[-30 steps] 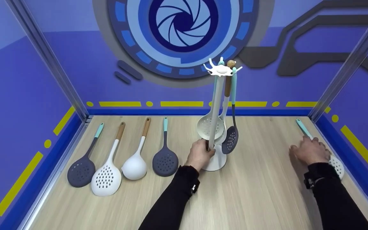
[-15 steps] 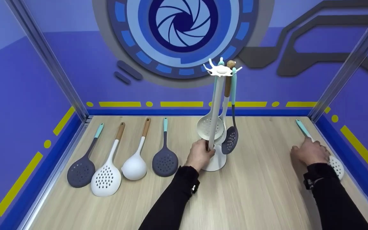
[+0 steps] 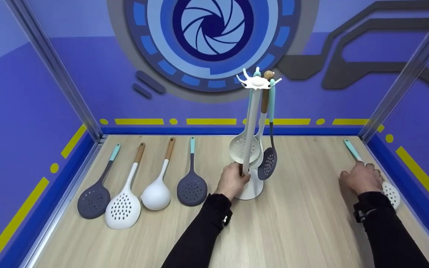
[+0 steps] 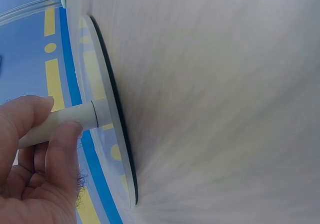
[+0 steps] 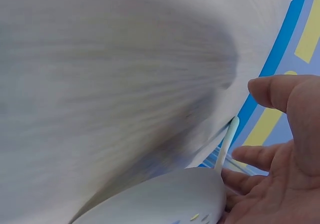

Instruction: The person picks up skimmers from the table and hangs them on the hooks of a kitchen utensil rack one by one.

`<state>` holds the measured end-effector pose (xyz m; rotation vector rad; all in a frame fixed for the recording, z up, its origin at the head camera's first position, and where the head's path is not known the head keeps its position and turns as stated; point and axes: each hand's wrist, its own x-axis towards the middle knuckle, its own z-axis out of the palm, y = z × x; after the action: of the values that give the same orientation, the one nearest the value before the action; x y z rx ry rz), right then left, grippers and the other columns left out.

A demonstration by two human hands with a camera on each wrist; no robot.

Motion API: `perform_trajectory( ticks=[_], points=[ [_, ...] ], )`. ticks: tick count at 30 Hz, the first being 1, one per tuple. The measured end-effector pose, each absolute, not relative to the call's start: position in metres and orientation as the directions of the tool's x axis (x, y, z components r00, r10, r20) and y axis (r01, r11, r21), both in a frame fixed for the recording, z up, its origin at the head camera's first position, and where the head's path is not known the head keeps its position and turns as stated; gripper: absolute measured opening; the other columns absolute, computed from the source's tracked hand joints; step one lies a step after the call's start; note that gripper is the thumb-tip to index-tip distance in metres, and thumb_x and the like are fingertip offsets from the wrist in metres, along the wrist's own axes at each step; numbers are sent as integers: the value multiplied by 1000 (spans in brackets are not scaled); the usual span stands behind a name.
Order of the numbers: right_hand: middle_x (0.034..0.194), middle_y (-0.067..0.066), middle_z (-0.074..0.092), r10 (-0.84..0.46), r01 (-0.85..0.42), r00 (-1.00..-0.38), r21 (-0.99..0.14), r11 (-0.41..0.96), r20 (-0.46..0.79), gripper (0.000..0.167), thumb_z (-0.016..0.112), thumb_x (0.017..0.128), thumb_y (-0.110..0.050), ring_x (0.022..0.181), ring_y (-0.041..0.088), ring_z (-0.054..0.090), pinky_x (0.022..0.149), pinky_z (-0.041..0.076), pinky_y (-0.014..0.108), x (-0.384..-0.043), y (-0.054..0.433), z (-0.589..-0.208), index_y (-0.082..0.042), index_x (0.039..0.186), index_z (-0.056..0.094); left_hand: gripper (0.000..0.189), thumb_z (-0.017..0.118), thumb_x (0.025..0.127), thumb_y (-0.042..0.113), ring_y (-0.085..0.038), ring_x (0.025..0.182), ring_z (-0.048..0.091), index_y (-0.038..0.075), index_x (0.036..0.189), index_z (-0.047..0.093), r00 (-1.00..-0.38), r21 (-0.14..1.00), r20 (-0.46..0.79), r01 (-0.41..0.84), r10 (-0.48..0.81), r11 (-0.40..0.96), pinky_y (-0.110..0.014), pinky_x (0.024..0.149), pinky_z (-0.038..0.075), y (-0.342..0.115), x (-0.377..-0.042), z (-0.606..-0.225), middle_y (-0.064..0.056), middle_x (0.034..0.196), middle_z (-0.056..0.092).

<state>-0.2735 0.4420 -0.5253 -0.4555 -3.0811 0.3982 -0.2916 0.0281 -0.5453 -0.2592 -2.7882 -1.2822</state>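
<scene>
- Gripping the white stand [image 3: 250, 147] low on its pole, just above the round base [image 3: 252, 189], with the left hand [image 3: 232, 180]; pinching it between thumb and curled fingers; standing it near the middle of the wooden surface [image 3: 296, 230].
- Holding the right hand [image 3: 362, 178] over the middle of the white perforated spoon [image 3: 392, 193]; spreading the thumb wide of loosely extended fingers, gripping nothing; leaving contact with the spoon impossible to tell.
- Lying near the surface's right edge, in the spoon's case; pointing its mint handle [image 3: 353, 149] towards the back wall [image 3: 214, 108].
- Hanging from the stand's hooks [image 3: 258, 82]: a white skimmer [image 3: 240, 147] partly behind the pole, a brown-handled white utensil [image 3: 264, 102] with its head mostly hidden, and a dark perforated spoon [image 3: 268, 163] to the right.
- Lying in a row left of the stand, from left to right: a dark turner [image 3: 94, 201], a white slotted turner [image 3: 123, 210], a white ladle [image 3: 156, 195] and a dark perforated skimmer [image 3: 192, 190]; pointing all four handles away towards the back wall.
</scene>
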Motion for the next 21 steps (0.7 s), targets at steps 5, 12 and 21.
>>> perform_trajectory(
  ticks=[5,12,21],
  points=[
    [121,46,31,281,276,-960,-262,925,-19,73,53,87,-42,105,62,29,82,28,68,-273,442,-527,20,124,38,18,73,79,22,-9,71,55,15,91,62,-984,748,127,179,128,639,-24,65,46,28,-292,-546,4,78,60],
    [115,46,33,292,280,-956,-257,925,7,69,53,88,-38,102,62,30,80,28,66,-274,440,-528,24,116,40,17,73,78,21,-9,71,55,15,91,62,-983,752,127,181,131,634,-25,65,46,28,-292,-546,4,79,61],
    [110,44,35,302,282,-953,-280,917,27,58,55,86,-33,98,58,30,77,27,64,-276,439,-529,21,105,45,18,73,78,21,-9,72,56,14,92,63,-984,745,126,180,129,643,-25,66,46,29,-293,-546,4,80,62]
  ],
)
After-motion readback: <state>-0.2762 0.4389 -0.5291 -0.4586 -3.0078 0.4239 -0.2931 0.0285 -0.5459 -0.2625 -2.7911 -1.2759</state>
